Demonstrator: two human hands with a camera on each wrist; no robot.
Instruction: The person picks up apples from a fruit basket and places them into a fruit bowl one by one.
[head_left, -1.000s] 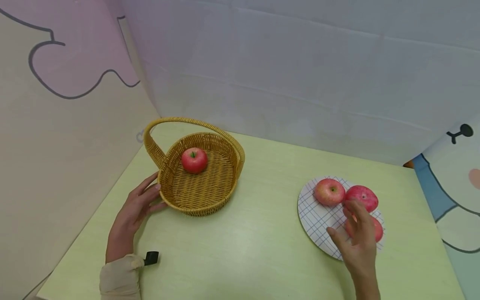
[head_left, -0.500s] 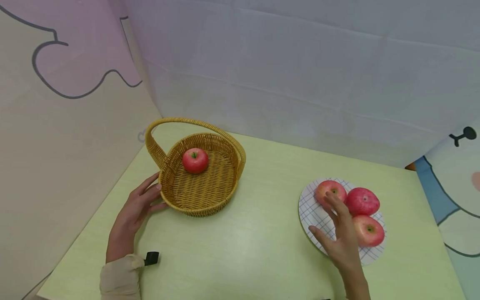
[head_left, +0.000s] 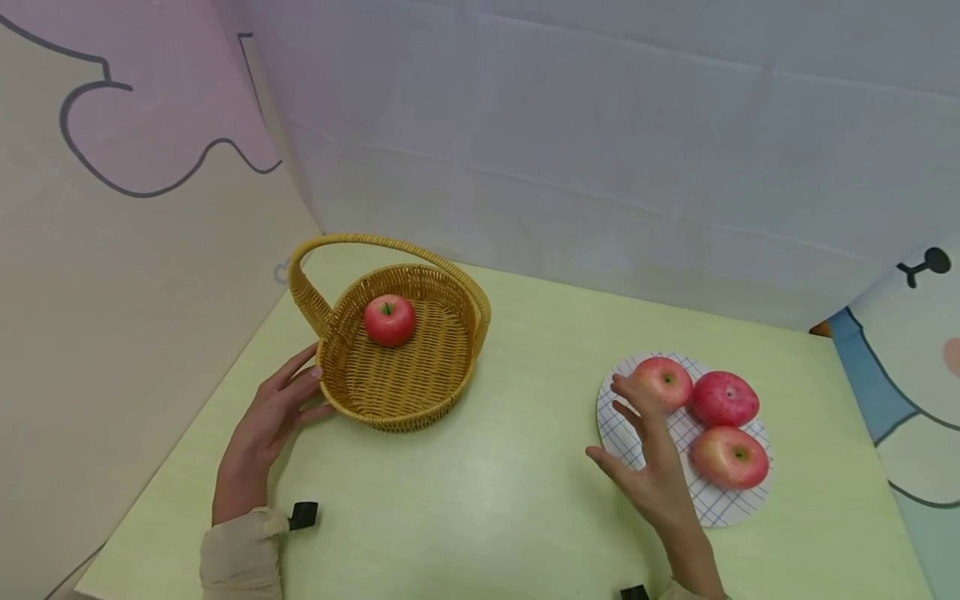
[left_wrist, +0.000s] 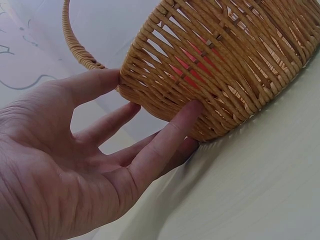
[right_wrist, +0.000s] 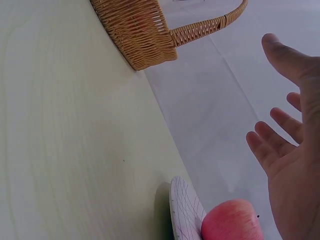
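Note:
A round wicker basket [head_left: 408, 379] with a tall arched handle stands at the left of the table, holding one red apple [head_left: 389, 321]. My left hand [head_left: 273, 412] touches the basket's outer left side; in the left wrist view its extended fingertips [left_wrist: 192, 110] lie against the woven wall. Over the left part of a checked plate [head_left: 723, 508] hovers my right hand [head_left: 652, 475], fingers spread and nothing in them. Three apples rest on that plate: one at the back [head_left: 667, 383], partly behind the fingers, a darker red apple [head_left: 724, 399] beside it, and a red-yellow apple [head_left: 730, 458] in front.
The pale table [head_left: 480, 492] extends between basket and plate. A fabric backdrop [head_left: 562, 150] rises behind the table's far edge, with patterned panels at the left [head_left: 150, 292] and right [head_left: 915, 400]. A small black piece [head_left: 303, 515] sits at the left cuff.
My right hand has moved left across the plate, uncovering the front and darker apples. The left hand and the basket have stayed in place.

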